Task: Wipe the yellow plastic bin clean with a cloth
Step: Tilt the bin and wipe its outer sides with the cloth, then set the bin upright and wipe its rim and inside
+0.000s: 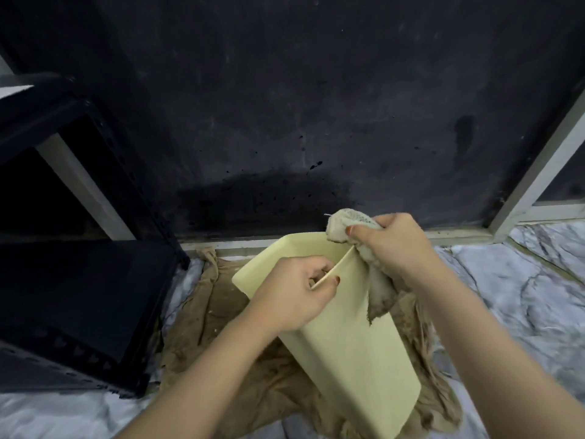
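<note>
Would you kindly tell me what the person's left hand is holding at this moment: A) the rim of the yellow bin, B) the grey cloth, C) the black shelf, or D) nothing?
A: the left hand pinches the rim of the yellow bin, while the right hand grips the grey cloth.

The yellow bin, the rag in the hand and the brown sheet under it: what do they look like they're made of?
The yellow bin looks like matte moulded plastic: smooth, even walls with rounded corners. The rag gripped by the right hand seems a nubbly, towel-like fabric, greyed and frayed at its hanging end. The brown sheet looks like thin woven cloth, heavily creased.
</note>
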The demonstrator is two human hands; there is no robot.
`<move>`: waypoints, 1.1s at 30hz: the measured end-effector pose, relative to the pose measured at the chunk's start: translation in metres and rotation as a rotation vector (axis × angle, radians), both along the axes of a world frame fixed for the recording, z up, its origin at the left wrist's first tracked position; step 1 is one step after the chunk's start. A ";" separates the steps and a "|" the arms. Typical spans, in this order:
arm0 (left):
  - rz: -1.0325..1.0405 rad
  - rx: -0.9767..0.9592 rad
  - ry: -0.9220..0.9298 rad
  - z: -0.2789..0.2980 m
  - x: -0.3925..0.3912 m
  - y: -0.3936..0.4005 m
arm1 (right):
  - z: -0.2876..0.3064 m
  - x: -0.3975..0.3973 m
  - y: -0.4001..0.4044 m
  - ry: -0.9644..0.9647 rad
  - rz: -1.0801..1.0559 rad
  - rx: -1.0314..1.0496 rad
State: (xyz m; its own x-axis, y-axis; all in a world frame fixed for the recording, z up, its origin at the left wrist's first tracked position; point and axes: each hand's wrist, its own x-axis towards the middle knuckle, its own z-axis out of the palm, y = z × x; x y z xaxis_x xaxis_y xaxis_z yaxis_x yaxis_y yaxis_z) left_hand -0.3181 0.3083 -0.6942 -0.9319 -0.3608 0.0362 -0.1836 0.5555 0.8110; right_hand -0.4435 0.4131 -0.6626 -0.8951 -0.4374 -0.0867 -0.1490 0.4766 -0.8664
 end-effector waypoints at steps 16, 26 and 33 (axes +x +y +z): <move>0.349 -0.363 0.293 -0.001 0.020 0.017 | 0.005 0.009 0.042 -0.170 -0.061 0.112; 0.582 -0.126 -0.273 0.018 0.062 0.030 | -0.011 0.034 0.059 -0.026 -0.140 0.085; 0.554 0.125 -0.208 0.016 0.070 0.041 | -0.025 0.055 0.089 -0.013 -0.181 0.037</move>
State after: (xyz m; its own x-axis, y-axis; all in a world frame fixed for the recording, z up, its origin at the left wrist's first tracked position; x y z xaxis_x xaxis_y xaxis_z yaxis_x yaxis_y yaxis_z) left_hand -0.2481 0.3491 -0.6787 -0.5869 -0.7844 -0.2004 -0.5800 0.2347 0.7801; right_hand -0.3883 0.5018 -0.6877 -0.9576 -0.2652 -0.1124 -0.0462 0.5265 -0.8489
